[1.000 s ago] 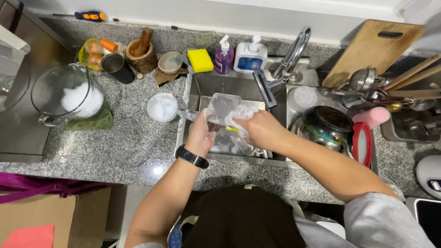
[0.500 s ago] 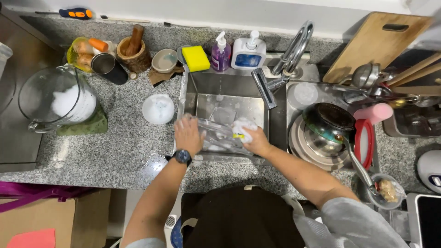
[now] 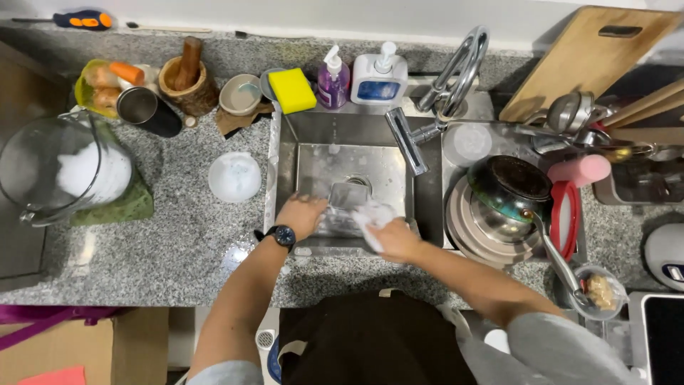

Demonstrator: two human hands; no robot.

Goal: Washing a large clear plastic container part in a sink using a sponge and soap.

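Down in the steel sink [image 3: 427, 207], the left hand [image 3: 303, 215] has its grip closed on the edge of a clear container [image 3: 343, 210], holding it low over the sink's floor near the drain. The glassy walls blur into the wet steel, so its exact shape is hard to make out. The right hand [image 3: 395, 239] is closed around a soapy white sponge [image 3: 372, 216] pressed to the container; foam hides the fingertips. A dark wristwatch [image 3: 282, 235] sits on the left wrist. The tap [image 3: 434, 107] reaches over the sink. To the right, stacked pans [image 3: 499, 207] crowd the drainer. On the granite worktop [image 3: 157, 235] to the left lies a small white lid [image 3: 234, 177], and farther left a glass jug [image 3: 60, 171], partly cut off.
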